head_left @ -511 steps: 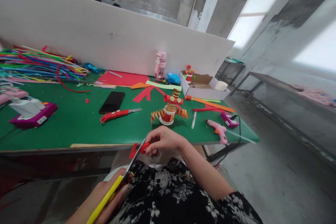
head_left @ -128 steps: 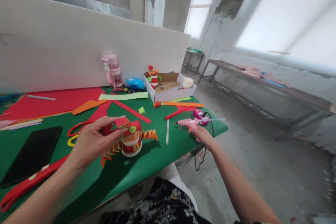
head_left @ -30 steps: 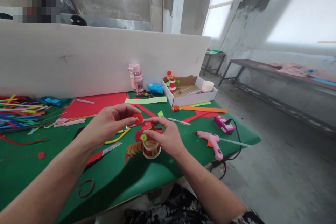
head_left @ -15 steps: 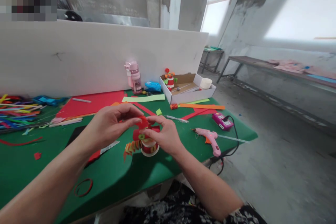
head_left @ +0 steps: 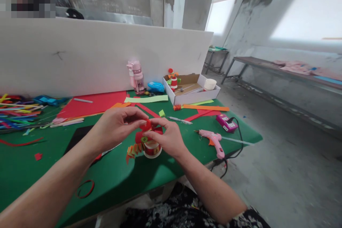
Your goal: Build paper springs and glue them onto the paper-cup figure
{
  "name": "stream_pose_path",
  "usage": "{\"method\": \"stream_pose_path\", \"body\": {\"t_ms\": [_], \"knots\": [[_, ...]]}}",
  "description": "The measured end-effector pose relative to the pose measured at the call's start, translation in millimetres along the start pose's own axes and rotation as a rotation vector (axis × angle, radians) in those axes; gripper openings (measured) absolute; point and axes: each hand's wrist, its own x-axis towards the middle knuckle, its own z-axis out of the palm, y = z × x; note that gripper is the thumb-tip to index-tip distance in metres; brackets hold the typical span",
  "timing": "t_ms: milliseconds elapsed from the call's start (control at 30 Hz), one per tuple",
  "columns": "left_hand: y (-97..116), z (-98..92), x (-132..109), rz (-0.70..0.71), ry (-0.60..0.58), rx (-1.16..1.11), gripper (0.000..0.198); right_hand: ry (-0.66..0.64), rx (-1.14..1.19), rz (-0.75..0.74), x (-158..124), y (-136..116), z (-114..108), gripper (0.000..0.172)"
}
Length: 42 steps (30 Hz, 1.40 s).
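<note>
A small figure [head_left: 152,149] with a red and white cup body stands on the green table, a folded orange and yellow paper strip [head_left: 134,149] hanging at its left. My left hand [head_left: 117,124] pinches a round red piece [head_left: 145,125] at the top of the figure. The fingers of my right hand [head_left: 167,137] are closed on the figure's upper red part, beside a small green coil [head_left: 144,139]. My fingertips partly hide where the red piece meets the figure.
A pink glue gun [head_left: 212,139] lies at the right by a purple box [head_left: 226,123] and black cable. Behind are a white tray [head_left: 197,96], pink bottle [head_left: 136,78] and paper strips. Scissors [head_left: 107,151] lie under my left forearm; pipe cleaners [head_left: 18,115] are far left.
My left hand and the red piece have shifted slightly to the right, and the piece now sits more upright. My right hand has hardly moved.
</note>
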Motion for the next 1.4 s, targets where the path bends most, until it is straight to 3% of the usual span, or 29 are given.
{"method": "stream_pose_path", "body": {"t_ms": [333,1267,1400], "knots": [[4.2,1.3,-3.3,0.036,0.048,0.031,0.017,-0.023,0.051,0.003,-0.2,-0.6,-0.2,0.024],[5.2,4.5,-5.4,0.088,0.079,0.118,0.020,-0.069,0.063,-0.015,-2.6,0.2,-1.4,0.022],[6.2,3.5,-5.2,0.111,0.096,0.149,0.026,-0.086,0.060,-0.012,-1.5,-0.2,-4.1,0.031]]}}
